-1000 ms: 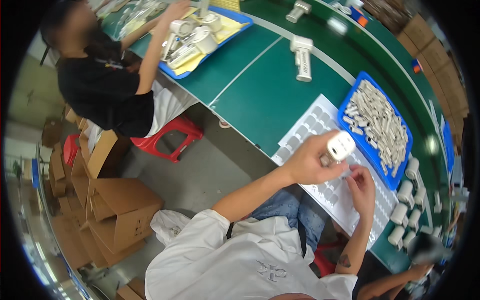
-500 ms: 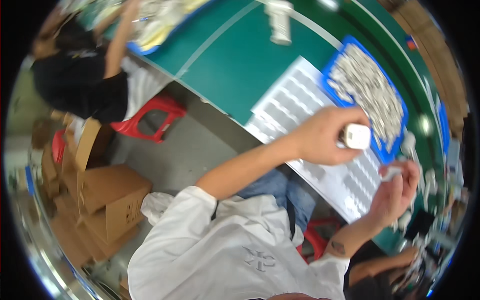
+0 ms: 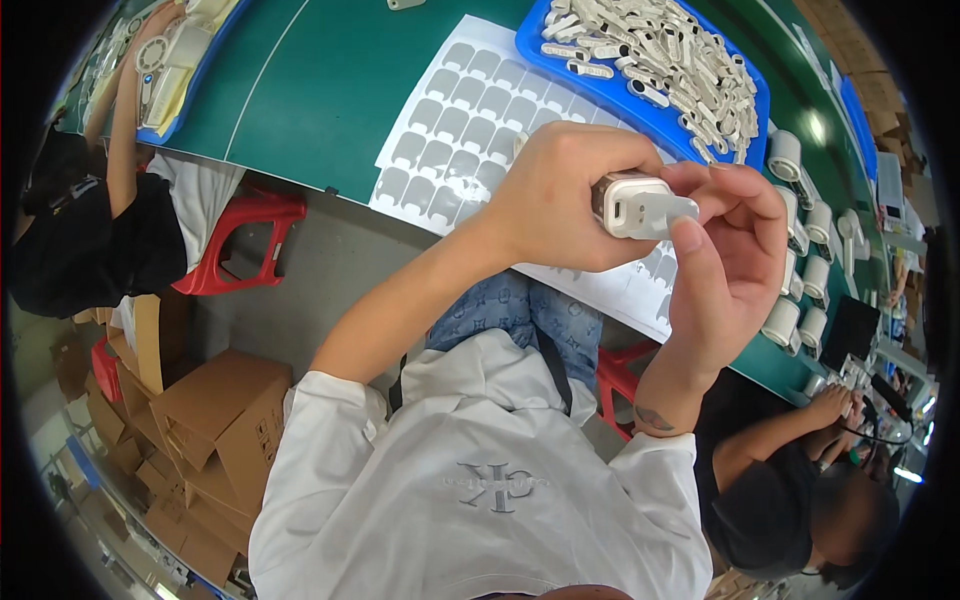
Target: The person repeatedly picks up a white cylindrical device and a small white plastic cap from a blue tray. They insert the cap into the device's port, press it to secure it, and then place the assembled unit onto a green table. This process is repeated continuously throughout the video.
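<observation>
My left hand (image 3: pixel 575 195) is closed round a white handheld device (image 3: pixel 617 212), its rounded end face turned up with a small port and two dots showing. Most of the device's body is hidden in the palm. Between the thumb and fingers of my right hand (image 3: pixel 735 260) is a pale grey sticker (image 3: pixel 660 212) with a rounded end, lying over or against part of that end face. Whether it is stuck down I cannot tell. Below both hands lies a white sheet (image 3: pixel 397 192) bearing rows of similar grey stickers.
Behind my hands sits a blue tray (image 3: pixel 530 45) heaped with small white parts. Several white devices with cylindrical heads (image 3: pixel 785 155) stand at the right on the green table (image 3: pixel 330 90). Co-workers sit left and right. Cardboard boxes (image 3: pixel 225 400) and a red stool (image 3: pixel 240 230) are at left.
My right hand has come up and left to the device, bringing the sticker to its end face. The view has shifted; the tray and sheet now appear higher and further left.
</observation>
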Available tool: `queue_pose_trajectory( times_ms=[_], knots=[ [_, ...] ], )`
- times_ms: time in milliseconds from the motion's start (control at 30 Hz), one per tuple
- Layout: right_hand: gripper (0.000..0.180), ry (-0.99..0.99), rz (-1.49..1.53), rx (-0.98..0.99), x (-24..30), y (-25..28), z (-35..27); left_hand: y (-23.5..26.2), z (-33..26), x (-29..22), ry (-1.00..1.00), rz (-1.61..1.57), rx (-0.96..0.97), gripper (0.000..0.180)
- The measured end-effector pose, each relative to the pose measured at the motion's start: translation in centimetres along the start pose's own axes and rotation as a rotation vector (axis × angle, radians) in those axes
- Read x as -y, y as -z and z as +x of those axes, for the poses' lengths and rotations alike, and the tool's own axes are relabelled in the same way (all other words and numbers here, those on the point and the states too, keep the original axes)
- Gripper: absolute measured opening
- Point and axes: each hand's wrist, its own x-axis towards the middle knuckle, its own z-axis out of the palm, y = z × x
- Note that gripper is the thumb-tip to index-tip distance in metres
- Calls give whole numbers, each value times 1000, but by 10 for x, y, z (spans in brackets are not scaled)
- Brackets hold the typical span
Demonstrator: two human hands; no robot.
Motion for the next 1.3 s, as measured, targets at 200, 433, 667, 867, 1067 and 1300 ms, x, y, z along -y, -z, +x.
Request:
queue_pose_trajectory(
  times_ms=[200,433,667,867,1067,1300],
  knots=[
    [40,14,-29,-15,-1,-4,-5,2,-2,2,-36,27,2,31],
    [41,36,-60,-29,-4,-5,-5,0,-3,2,-51,10,-28,31],
    [41,29,-53,-41,-2,-6,-4,0,-1,3,-70,29,-39,32],
    [42,42,-79,-31,-2,-7,-4,-1,-2,5,-63,29,-41,32],
    [42,33,-79,-33,-1,-8,-3,-1,-2,5,-66,19,-52,33],
    [41,31,-66,-44,0,-10,-4,-2,-3,5,-57,24,-57,32]
  ],
)
